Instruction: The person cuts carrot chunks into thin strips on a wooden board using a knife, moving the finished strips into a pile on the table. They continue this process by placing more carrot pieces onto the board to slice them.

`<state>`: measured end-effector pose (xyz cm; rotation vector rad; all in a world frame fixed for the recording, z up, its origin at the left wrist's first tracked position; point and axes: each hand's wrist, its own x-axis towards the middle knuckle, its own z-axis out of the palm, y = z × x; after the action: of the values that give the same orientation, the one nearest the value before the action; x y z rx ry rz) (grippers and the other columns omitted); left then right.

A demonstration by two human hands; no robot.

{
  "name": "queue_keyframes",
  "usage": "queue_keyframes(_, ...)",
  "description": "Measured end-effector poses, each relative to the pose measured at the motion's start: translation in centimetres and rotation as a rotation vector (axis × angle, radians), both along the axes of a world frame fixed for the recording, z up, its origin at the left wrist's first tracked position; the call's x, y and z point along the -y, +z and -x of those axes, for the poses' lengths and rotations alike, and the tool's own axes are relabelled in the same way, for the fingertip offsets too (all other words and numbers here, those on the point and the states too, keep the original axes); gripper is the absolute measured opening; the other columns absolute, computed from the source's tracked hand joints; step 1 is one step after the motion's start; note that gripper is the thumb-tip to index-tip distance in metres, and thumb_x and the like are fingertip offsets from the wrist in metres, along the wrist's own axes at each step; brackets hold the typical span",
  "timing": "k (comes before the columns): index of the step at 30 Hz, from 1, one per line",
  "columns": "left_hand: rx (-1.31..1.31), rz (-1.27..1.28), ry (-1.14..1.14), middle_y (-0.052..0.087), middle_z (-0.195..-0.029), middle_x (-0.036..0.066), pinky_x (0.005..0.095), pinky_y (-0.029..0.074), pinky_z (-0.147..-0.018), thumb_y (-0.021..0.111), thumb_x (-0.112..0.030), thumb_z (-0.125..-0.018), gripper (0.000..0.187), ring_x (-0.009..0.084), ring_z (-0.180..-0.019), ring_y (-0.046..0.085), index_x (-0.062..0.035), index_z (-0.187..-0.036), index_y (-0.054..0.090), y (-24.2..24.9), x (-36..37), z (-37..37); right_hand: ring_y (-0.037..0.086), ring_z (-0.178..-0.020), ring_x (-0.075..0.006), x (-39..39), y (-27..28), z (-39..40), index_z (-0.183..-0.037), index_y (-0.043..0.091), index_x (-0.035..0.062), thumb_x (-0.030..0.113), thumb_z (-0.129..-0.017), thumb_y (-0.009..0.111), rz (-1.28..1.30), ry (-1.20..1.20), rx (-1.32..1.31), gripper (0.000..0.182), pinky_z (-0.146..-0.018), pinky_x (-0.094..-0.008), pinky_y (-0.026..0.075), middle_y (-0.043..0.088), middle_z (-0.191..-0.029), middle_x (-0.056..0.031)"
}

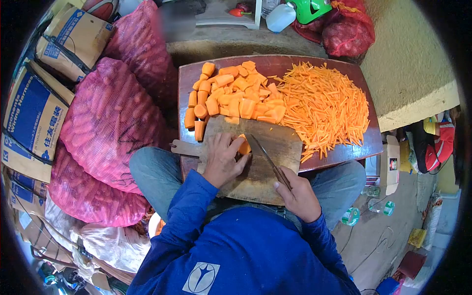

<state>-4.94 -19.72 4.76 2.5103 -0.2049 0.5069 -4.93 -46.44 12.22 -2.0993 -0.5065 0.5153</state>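
On a worn wooden cutting board over my lap, my left hand presses down on a carrot piece, fingers curled against it. My right hand grips the handle of a knife, its blade slanting up and left, with the tip close to the right of the carrot piece. Behind the board lies a heap of carrot chunks on a dark red table. Right of those chunks spreads a large pile of carrot sticks.
Pink mesh sacks stuffed with carrots stand at the left, beside cardboard boxes. A red mesh sack and a green helmet sit beyond the table. Plastic bottles lie on the floor at the right, near a concrete ledge.
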Motion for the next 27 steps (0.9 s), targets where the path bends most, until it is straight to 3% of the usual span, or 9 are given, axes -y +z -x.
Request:
queue_keyframes(12,-0.001,0.046,-0.019,0.064,-0.119,0.017,0.0495,0.049,-0.093,0.092,-0.018,-0.078,0.045,0.0394,-0.107,0.06,-0.0013,-0.113,0.07,-0.4,1.6,2.8,0.072,-0.095,-0.0515,0.3,2.1,0.0,-0.139,0.059,-0.0004,0.018,-0.105,0.064,-0.004,0.102,-0.144,0.04,-0.079,-0.0517,0.057,0.071,-0.1,-0.0307)
queue_keyframes(20,0.003,-0.054,-0.051,0.059,-0.125,0.02,0.0505,0.048,-0.097,0.083,-0.015,-0.085,0.045,0.0408,-0.112,0.058,0.0007,-0.124,0.066,-1.2,1.3,3.0,0.072,-0.099,-0.0511,-0.9,1.1,1.3,-0.138,0.057,0.0001,0.018,-0.104,0.067,-0.008,0.111,0.006,0.04,-0.081,-0.0544,0.058,0.073,-0.106,-0.0294)
queue_keyframes(27,-0.029,-0.036,-0.07,0.06,-0.126,0.02,0.0504,0.048,-0.099,0.08,-0.008,-0.079,0.051,0.0408,-0.115,0.057,0.0031,-0.126,0.065,-0.4,0.9,3.0,0.072,-0.094,-0.051,-1.2,2.7,1.4,-0.137,0.052,0.0001,0.021,-0.106,0.064,0.058,0.173,0.118,0.039,-0.078,-0.0586,0.057,0.072,-0.105,-0.0296)
